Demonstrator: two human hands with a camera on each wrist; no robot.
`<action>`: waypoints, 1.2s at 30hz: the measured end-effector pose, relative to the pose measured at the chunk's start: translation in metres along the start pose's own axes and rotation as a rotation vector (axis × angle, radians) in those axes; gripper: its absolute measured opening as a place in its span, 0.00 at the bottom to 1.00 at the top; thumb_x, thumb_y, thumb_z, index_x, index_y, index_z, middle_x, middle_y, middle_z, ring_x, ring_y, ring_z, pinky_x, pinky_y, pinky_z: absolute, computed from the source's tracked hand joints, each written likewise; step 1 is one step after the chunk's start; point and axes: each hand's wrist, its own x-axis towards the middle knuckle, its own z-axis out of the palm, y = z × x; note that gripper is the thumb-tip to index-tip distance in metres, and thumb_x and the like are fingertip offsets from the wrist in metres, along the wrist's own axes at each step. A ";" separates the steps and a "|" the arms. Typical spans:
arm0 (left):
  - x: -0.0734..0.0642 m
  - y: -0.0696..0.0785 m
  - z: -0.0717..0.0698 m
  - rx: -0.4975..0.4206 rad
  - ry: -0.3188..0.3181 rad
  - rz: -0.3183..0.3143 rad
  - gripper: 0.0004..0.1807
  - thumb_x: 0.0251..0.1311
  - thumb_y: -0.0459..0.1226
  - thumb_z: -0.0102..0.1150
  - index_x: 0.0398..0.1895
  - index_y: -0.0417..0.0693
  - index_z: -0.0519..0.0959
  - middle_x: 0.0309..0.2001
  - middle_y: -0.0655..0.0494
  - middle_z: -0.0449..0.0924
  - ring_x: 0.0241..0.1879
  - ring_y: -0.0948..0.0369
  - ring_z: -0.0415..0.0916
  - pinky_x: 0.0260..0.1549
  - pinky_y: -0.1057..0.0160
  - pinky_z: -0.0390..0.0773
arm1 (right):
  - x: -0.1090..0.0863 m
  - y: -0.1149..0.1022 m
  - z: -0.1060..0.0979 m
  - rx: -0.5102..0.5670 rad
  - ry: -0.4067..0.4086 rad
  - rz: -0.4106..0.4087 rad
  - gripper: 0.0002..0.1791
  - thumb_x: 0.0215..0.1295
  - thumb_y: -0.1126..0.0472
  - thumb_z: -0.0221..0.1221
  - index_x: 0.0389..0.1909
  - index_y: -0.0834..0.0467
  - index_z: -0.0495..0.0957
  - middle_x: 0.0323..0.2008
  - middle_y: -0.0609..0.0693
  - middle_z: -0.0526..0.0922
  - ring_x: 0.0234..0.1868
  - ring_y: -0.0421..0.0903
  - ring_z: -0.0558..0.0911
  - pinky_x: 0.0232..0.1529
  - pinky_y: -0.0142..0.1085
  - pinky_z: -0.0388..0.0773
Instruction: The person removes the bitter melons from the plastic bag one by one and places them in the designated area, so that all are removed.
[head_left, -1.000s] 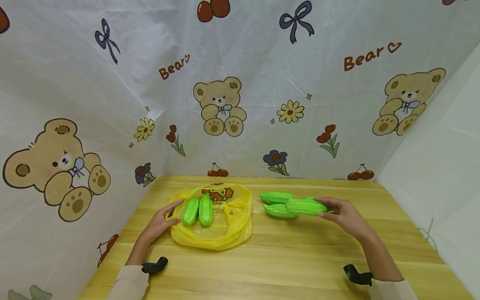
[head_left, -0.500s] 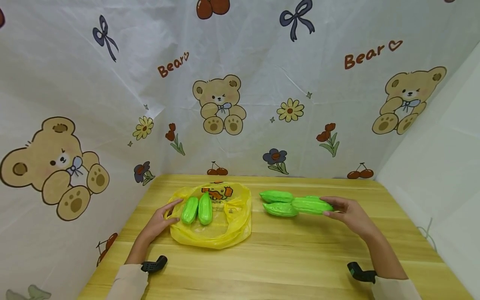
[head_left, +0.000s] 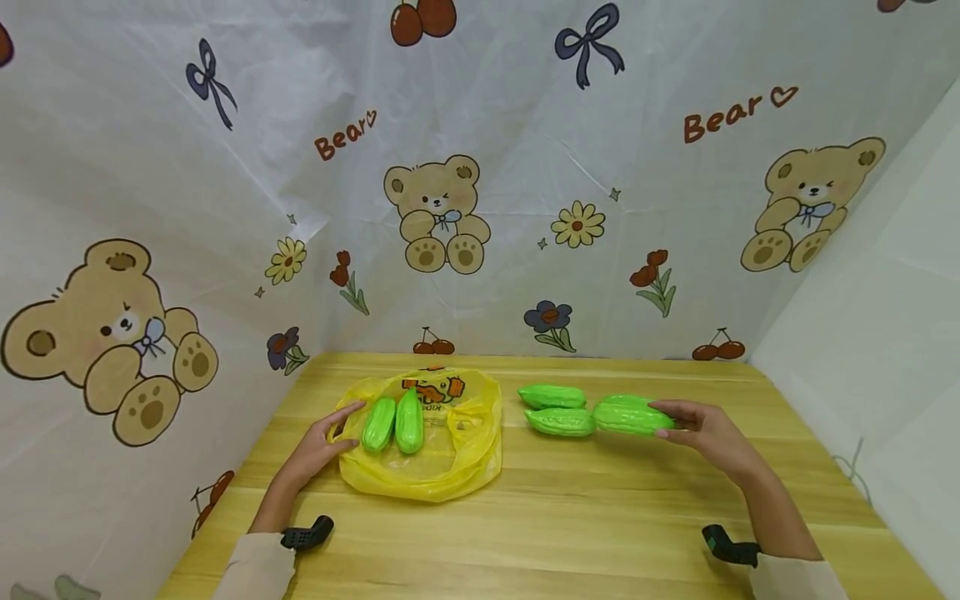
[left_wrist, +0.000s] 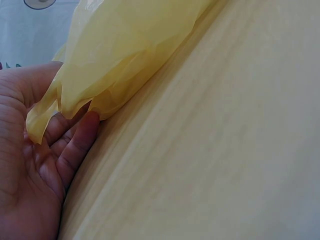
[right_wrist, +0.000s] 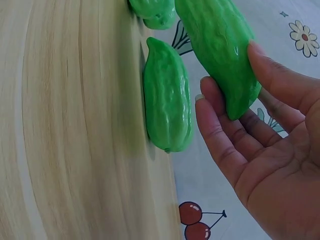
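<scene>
In the head view my right hand pinches the right end of a bright green, bumpy bitter melon between thumb and fingers. Held this way, it tilts over another bitter melon on the table, seen in the right wrist view. Two more, a rear bitter melon and a front bitter melon, lie side by side to its left. My left hand grips the left edge of a yellow plastic bag; its film runs between thumb and curled fingers. Inside the bag rest two bitter melons.
A light wooden table carries everything. Behind it hangs a pale sheet printed with bears, bows and flowers, which also covers the left side. A white wall borders the right, with a thin cable near the table's edge.
My right hand has shifted a little to the right with the bitter melon, away from the pair on its left. The left hand stays at the bag's edge.
</scene>
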 end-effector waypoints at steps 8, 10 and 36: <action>0.000 -0.004 0.000 -0.012 -0.003 0.015 0.35 0.63 0.34 0.66 0.74 0.46 0.69 0.75 0.40 0.61 0.73 0.36 0.53 0.66 0.27 0.46 | -0.001 0.007 -0.005 0.004 -0.017 0.012 0.30 0.70 0.56 0.64 0.68 0.66 0.72 0.65 0.67 0.74 0.61 0.61 0.76 0.48 0.28 0.77; 0.000 -0.004 0.000 -0.015 -0.007 0.019 0.35 0.63 0.34 0.65 0.74 0.46 0.68 0.75 0.40 0.60 0.74 0.36 0.51 0.66 0.27 0.47 | -0.001 0.010 -0.006 0.010 -0.023 0.015 0.30 0.70 0.56 0.63 0.68 0.66 0.72 0.65 0.68 0.73 0.62 0.62 0.76 0.49 0.27 0.77; 0.000 -0.002 0.000 0.006 0.004 0.010 0.35 0.62 0.32 0.66 0.73 0.47 0.70 0.72 0.42 0.66 0.59 0.46 0.62 0.60 0.37 0.57 | -0.001 0.040 -0.002 0.053 -0.052 0.079 0.31 0.69 0.55 0.65 0.67 0.66 0.73 0.68 0.70 0.69 0.66 0.65 0.70 0.48 0.28 0.78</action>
